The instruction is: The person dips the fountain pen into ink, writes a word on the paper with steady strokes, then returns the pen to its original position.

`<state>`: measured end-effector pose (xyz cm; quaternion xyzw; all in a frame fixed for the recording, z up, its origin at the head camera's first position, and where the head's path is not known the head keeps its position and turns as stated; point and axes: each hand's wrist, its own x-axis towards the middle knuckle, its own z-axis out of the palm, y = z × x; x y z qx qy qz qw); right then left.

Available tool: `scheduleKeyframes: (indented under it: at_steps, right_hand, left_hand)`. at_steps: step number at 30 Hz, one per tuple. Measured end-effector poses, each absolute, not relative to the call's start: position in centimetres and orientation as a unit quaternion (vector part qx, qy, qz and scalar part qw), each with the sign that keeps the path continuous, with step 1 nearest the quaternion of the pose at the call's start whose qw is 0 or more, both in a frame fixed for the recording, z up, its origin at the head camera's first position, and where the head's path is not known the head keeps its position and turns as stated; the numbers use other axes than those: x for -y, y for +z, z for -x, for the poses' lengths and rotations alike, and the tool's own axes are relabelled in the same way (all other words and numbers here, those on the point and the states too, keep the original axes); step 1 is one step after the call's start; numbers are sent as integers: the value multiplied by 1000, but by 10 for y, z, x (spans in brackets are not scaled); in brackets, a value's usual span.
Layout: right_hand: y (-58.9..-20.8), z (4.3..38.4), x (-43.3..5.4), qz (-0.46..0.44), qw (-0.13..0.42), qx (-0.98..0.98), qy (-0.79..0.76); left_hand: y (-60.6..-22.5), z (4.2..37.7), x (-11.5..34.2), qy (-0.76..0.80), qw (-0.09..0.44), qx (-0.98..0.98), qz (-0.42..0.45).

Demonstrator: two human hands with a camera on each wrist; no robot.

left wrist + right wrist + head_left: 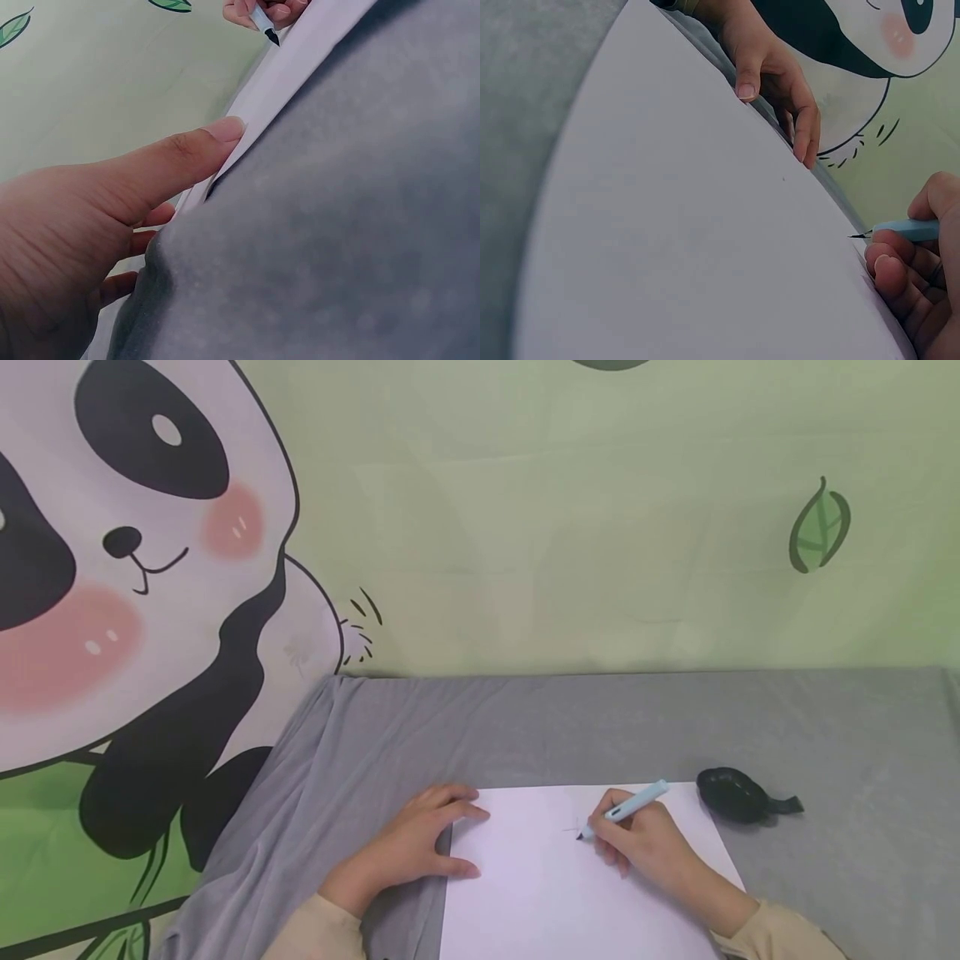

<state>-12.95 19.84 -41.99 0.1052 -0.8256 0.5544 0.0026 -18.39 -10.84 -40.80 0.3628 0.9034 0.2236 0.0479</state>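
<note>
A light blue fountain pen (637,802) with a dark nib is pinched in my right hand (648,839), its tip close over the upper part of a white sheet of paper (525,885). Beside the nib, a few faint thin lines (573,827) show on the sheet. My left hand (420,835) rests on the sheet's left edge, fingers spread and thumb apart. In the left wrist view the thumb (225,129) lies on the paper's edge. From the right wrist, the pen (904,229) points toward the left hand (772,67) across the sheet.
A small black object with a round body and short stem (738,795) lies just right of the paper's upper corner. Grey cloth (570,727) covers the table. Behind it stands a pale green backdrop (600,543) printed with a panda (172,568) and leaves.
</note>
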Motion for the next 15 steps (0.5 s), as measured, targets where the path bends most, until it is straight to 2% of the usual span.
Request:
scheduleKeyframes:
  at_steps: [15]
  right_hand:
    - [-420,128,-198,-116,-5,829,547]
  left_hand:
    - [-408,184,109,229,52,-902,-362]
